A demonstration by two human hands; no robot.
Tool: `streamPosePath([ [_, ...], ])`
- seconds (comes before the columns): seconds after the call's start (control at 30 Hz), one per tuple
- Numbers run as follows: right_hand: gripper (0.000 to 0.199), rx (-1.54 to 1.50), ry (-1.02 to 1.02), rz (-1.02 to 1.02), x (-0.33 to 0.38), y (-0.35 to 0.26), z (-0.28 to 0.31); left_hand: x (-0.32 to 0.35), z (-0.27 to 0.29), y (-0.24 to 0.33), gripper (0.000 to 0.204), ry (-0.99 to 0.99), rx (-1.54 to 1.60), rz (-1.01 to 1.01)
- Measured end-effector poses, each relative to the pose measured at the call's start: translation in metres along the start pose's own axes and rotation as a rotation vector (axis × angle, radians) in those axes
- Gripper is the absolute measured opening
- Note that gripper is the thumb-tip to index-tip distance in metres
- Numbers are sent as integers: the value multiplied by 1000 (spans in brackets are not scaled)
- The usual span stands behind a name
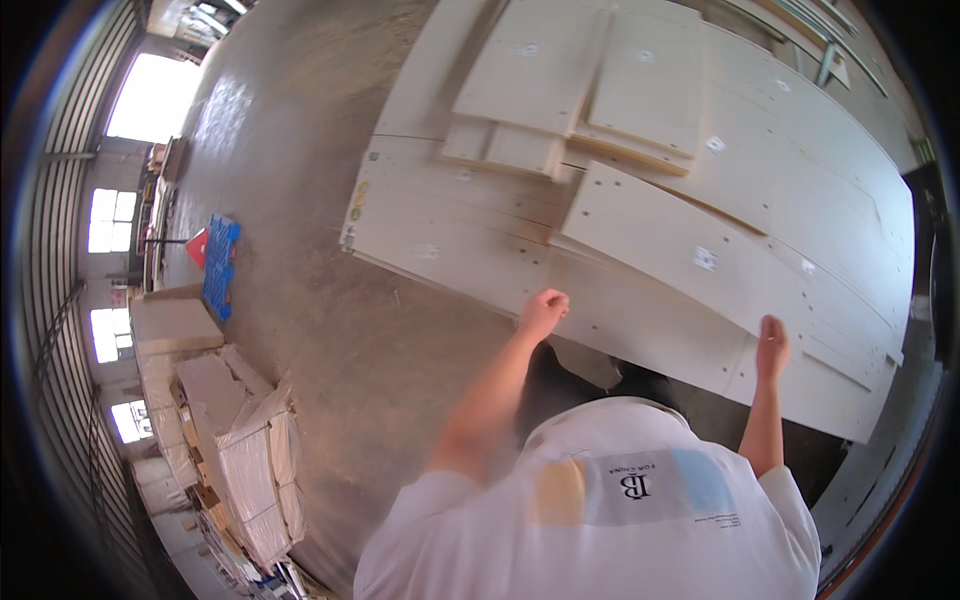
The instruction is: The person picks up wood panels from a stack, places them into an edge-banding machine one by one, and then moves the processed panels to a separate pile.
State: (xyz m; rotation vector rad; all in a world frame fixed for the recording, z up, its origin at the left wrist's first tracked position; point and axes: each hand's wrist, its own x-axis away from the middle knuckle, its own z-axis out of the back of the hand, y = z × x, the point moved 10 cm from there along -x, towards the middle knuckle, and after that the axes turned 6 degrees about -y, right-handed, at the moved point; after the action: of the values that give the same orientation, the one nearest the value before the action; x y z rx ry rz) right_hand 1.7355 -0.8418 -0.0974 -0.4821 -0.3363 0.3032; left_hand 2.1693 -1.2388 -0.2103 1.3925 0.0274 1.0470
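My left hand [545,312] is closed, fingers curled in, over the near edge of a large stack of pale flat panels [420,215]. Nothing shows sticking out of it. Farther right, my right hand [772,345] is also curled closed, beside the near edge of a long pale panel [650,215] with small dark holes and a white label. Whether that hand touches the panel I cannot tell, and no item shows in its fingers. The long panel lies slanted across the stack, partly over another board.
Smaller panels [535,65] are piled on the far part of the stack, beside another short pile [645,85]. A blue pallet [220,265] stands at the left, with wrapped flat packs [255,470] nearer. Metal bars [825,62] lie at the far right.
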Motion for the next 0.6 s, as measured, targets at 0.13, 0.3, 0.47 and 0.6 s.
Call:
streamPosePath([
  [0.13, 32, -40, -448, 168, 78, -123, -186, -7, 197, -69, 35, 333, -319, 109],
  [0.3, 46, -232, -787, 14, 153, -235, -359, -33, 451, -101, 48, 586, -692, 263],
  [0.47, 55, -387, -720, -231, 180, -282, -425, -85, 608, -112, 55, 662, -917, 264],
  [0.6, 55, -221, -659, -268, 209, -278, -437, -116, 656, -142, 46, 574, -800, 240],
])
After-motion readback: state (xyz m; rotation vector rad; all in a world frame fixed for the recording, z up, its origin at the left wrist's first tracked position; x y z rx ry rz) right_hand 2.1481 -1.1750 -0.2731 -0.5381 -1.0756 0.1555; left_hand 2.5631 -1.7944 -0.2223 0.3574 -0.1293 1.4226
